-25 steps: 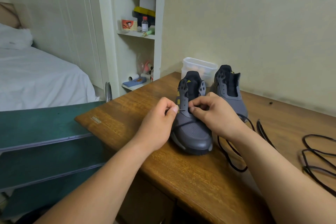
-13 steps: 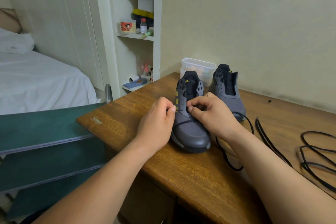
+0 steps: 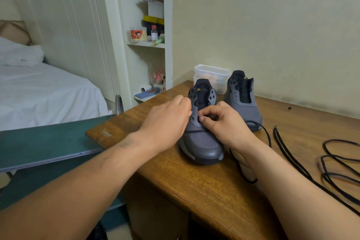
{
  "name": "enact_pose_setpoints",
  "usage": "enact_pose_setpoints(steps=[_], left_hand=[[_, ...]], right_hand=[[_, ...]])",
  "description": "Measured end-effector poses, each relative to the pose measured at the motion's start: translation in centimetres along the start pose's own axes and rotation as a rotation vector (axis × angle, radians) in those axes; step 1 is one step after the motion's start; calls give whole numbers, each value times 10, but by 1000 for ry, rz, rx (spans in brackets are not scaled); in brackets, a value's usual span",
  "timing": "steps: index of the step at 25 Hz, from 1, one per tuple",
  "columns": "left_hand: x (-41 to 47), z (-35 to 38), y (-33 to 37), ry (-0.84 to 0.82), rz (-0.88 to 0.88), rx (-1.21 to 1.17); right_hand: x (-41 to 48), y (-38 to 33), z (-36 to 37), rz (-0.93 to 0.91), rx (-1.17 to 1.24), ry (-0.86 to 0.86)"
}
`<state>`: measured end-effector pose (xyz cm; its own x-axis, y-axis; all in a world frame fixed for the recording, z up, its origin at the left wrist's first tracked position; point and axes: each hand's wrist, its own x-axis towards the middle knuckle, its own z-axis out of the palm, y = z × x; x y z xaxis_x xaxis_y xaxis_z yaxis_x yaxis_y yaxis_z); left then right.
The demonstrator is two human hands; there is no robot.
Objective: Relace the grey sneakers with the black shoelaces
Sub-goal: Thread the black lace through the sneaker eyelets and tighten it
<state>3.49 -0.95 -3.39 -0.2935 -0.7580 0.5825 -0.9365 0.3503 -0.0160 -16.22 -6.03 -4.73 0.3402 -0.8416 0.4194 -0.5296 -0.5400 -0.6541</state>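
Two grey sneakers stand on the wooden desk (image 3: 194, 185), toes toward me. On the near sneaker (image 3: 202, 142), a black shoelace (image 3: 251, 180) runs across the lowest eyelets and trails in a loop to the right. My left hand (image 3: 165, 122) grips the sneaker's left eyelet flap, fingers curled. My right hand (image 3: 226, 124) pinches the lace at the right side of the tongue. The second sneaker (image 3: 243, 101) stands behind, unlaced. A second black shoelace (image 3: 335, 165) lies coiled on the desk at the right.
A clear plastic container (image 3: 212, 76) stands against the wall behind the sneakers. A green board (image 3: 48, 138) adjoins the desk's left edge. White shelves (image 3: 148, 45) with small items and a bed (image 3: 39, 91) are at the left.
My left hand has moved up along the sneaker's left flap, and the lace tip it pinched no longer shows. My right hand stays at the tongue.
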Motion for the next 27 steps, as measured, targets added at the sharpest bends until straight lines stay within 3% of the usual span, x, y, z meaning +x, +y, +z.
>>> enact_pose_setpoints(steps=[5,21,27], left_hand=[[8,-8,-1,-62,98,61],[2,6,-2,-5,20,36],[-23,26,6,72,-120,-128]], right_hand=[[-1,2,1,-8,13,11],[-1,3,3,19,47,22],[-2,3,2,35,79,8]])
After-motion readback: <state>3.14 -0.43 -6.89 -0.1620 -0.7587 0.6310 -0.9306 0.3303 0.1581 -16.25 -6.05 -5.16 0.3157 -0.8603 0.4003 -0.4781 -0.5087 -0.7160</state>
